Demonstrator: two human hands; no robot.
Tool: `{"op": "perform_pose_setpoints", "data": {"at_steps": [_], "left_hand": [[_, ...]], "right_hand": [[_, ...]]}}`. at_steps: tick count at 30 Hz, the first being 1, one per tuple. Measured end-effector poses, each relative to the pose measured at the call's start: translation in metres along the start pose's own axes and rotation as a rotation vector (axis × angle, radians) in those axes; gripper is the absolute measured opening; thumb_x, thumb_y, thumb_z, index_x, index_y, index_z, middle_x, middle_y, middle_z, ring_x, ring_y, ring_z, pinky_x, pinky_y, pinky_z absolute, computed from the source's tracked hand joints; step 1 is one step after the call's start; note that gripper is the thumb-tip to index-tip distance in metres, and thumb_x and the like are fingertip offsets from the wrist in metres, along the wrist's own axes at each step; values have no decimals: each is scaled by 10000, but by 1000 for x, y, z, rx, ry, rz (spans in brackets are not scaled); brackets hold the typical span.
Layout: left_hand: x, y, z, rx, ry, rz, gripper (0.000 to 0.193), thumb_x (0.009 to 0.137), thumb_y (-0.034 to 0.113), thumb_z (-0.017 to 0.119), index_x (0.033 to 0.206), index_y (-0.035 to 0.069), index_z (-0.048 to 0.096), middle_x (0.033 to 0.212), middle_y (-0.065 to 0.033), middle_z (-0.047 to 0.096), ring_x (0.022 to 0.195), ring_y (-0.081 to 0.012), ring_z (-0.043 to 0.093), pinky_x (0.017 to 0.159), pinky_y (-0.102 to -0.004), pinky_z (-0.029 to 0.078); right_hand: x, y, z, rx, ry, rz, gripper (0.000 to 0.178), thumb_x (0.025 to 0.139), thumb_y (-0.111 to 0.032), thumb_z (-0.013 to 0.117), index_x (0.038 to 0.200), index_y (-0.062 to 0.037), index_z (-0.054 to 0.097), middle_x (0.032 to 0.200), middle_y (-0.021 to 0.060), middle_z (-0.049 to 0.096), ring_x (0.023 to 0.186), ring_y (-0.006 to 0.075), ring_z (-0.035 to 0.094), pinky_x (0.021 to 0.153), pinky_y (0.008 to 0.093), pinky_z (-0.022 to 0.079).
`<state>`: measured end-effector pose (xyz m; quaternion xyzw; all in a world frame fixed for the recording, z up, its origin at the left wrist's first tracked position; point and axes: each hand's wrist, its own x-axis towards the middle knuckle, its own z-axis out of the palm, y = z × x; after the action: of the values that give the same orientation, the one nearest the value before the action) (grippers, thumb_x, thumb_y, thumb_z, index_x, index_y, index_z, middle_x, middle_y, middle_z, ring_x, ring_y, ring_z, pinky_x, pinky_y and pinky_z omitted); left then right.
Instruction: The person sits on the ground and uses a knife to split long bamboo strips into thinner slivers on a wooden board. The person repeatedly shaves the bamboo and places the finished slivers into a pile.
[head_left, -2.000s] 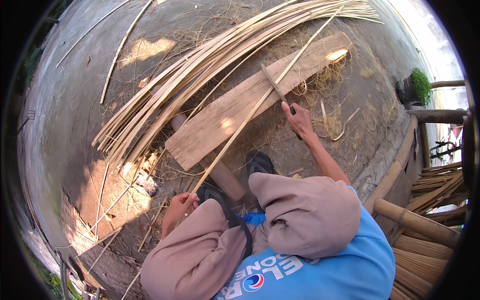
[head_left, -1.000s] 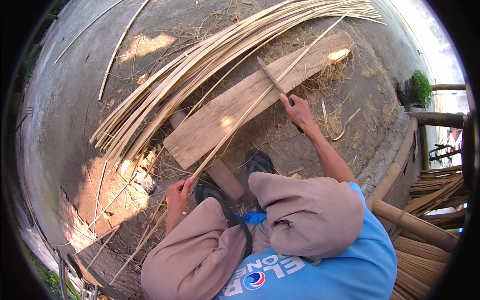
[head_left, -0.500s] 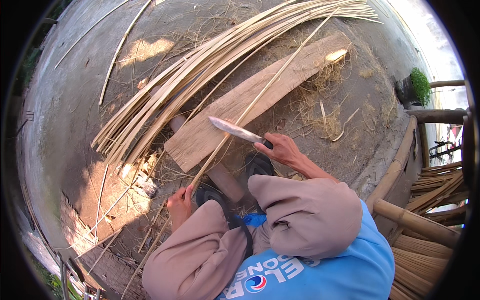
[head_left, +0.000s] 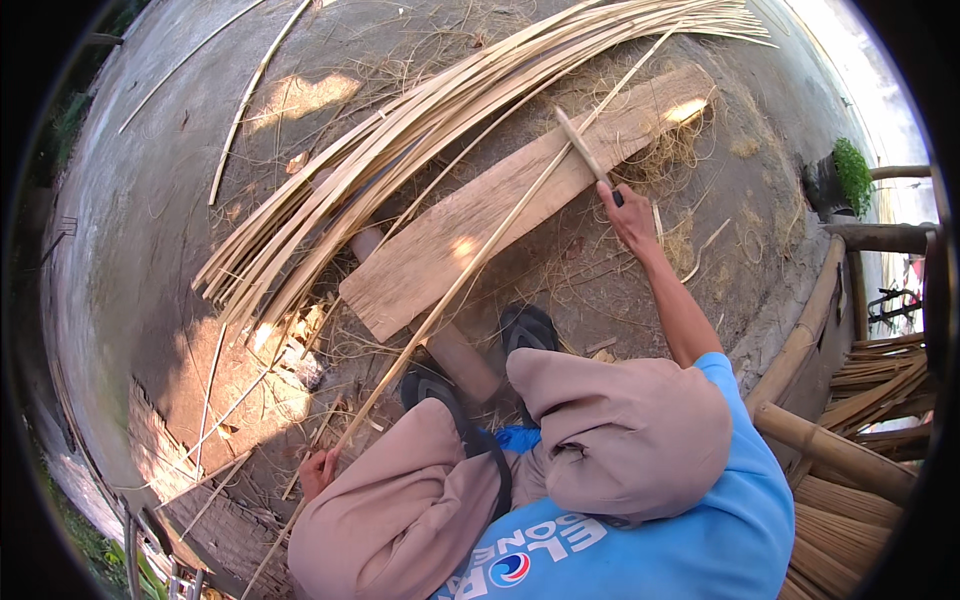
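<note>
My right hand grips a knife by its dark handle, arm stretched forward. The blade points up and left, crossing a long, thin bamboo strip over the far half of a wooden plank. Whether the edge bites into the strip is too small to tell. Down beside my left knee, my left hand is closed on the strip's near part; the knee hides some of it. From there the strip slants up and right across the plank, its far end by the bundle of split bamboo strips.
A wooden block lies under the plank's near end, between my sandalled feet. Curly shavings litter the ground. To the right stands a bamboo rail with more strips below it. A potted plant is farther off.
My right hand with the knife has moved forward and right along the strip, over the plank. My left hand has moved back and left, down beside my knee.
</note>
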<state>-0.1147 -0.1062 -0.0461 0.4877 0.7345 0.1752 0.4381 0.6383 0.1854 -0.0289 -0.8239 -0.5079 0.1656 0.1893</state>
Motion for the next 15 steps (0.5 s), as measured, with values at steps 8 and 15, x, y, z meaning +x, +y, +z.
{"op": "perform_pose_setpoints", "data": {"at_steps": [8, 15], "left_hand": [[62, 214, 106, 113, -76, 268, 271, 983, 226, 740, 1211, 84, 779, 685, -85, 566, 634, -151, 488, 614, -318, 408], [101, 251, 175, 135, -8, 397, 269, 975, 247, 747, 1192, 92, 785, 762, -164, 670, 668, -251, 621, 661, -374, 476]], "right_hand": [[-30, -28, 7, 311, -67, 114, 664, 1020, -625, 561, 747, -19, 547, 572, 53, 530, 504, 160, 633, 495, 339, 490], [-207, -97, 36, 189, -370, -400, 496, 992, -480, 677, 852, -6, 657, 673, 210, 640, 662, 400, 652, 598, 467, 496]]}}
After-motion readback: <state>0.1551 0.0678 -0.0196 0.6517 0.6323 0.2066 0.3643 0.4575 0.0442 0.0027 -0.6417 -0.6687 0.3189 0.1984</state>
